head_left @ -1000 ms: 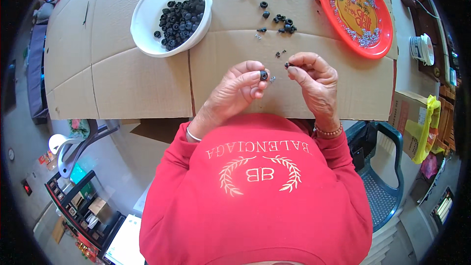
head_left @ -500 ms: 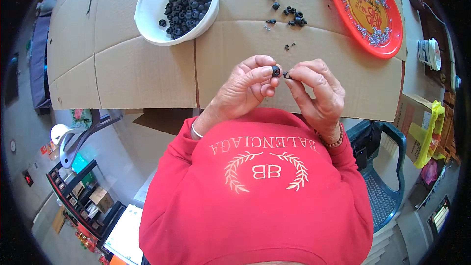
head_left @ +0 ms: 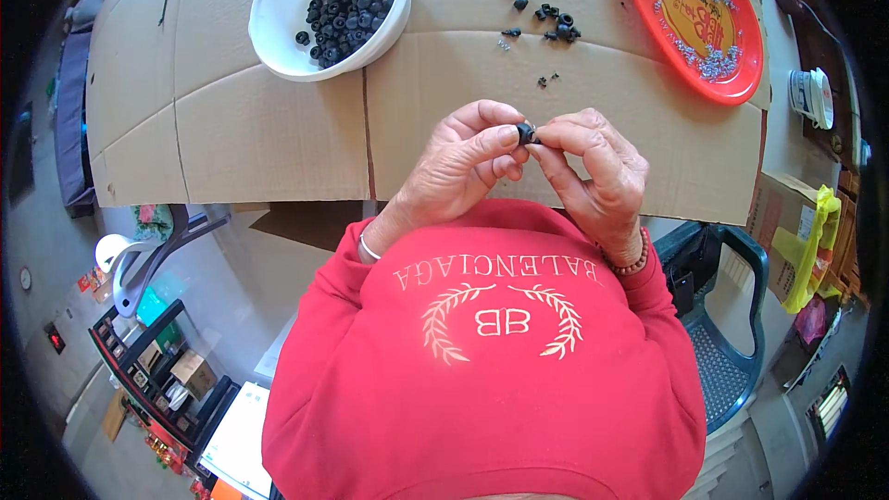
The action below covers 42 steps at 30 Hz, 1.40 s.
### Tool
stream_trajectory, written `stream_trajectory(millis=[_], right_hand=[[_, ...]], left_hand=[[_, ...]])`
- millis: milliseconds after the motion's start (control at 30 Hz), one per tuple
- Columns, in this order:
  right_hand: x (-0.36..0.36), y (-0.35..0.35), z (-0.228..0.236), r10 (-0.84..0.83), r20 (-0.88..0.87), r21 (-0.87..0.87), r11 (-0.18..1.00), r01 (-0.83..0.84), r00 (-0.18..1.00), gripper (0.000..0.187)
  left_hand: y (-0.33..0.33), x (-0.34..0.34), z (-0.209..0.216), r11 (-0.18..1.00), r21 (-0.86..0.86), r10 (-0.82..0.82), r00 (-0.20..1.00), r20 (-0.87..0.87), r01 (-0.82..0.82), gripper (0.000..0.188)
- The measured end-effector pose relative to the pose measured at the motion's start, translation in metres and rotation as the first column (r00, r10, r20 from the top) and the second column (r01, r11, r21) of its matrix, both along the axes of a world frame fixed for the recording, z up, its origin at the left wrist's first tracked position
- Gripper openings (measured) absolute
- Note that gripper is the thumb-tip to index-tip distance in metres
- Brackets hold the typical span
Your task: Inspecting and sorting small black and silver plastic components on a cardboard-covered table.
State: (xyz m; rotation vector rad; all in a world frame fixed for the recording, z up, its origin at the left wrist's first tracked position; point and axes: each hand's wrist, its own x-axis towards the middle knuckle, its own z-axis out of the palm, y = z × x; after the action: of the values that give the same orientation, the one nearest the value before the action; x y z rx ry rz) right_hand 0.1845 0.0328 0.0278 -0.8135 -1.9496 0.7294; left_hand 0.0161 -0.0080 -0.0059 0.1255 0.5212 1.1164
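Between the thumb and fingers of my left hand (head_left: 469,156) is a small round black part (head_left: 525,133) with a hole in its face. My right hand (head_left: 597,162) pinches a smaller dark piece against that part's right side; the fingertips hide most of it. Both hands are raised over the near edge of the cardboard. Beyond them on the cardboard lie two tiny dark bits (head_left: 544,81). Farther off is a loose cluster of small black parts (head_left: 563,32).
A white bowl (head_left: 269,43) of similar black parts stands at the far left. On the far right, a red plate (head_left: 755,56) holds many tiny silvery pieces. Cardboard (head_left: 269,153) covers the table. A dark green chair (head_left: 732,352) stands at my right.
My right hand has come closer to my left, and its small piece now meets the black part. The view has shifted slightly.
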Motion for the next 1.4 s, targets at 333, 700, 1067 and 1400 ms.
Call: stream_trajectory(millis=[333, 700, 1067, 1400], right_hand=[[0.0, -0.002, -0.006, 0.03, -0.001, -0.012, 0.999, -0.03, 1.0, 0.023], [0.012, 0.006, -0.012, 0.106, -0.217, -0.491, 0.847, -0.202, 0.97, 0.023], [0.013, 0.034, -0.004, 0.437, -0.184, -0.512, 0.722, -0.465, 0.88, 0.027], [0.012, 0.027, -0.009, 0.537, -0.206, -0.41, 0.712, -0.57, 0.818, 0.02]], left_hand=[[-0.001, -0.004, -0.003, 0.999, 0.012, -0.031, 0.998, -0.046, 0.031, 0.015], [0.001, -0.004, 0.003, 0.997, 0.035, -0.063, 0.992, -0.11, 0.067, 0.018], [0.002, -0.005, -0.006, 0.993, 0.081, -0.082, 0.996, -0.033, 0.085, 0.035], [-0.01, -0.003, -0.014, 0.987, 0.001, -0.159, 0.987, 0.021, 0.159, 0.03]])
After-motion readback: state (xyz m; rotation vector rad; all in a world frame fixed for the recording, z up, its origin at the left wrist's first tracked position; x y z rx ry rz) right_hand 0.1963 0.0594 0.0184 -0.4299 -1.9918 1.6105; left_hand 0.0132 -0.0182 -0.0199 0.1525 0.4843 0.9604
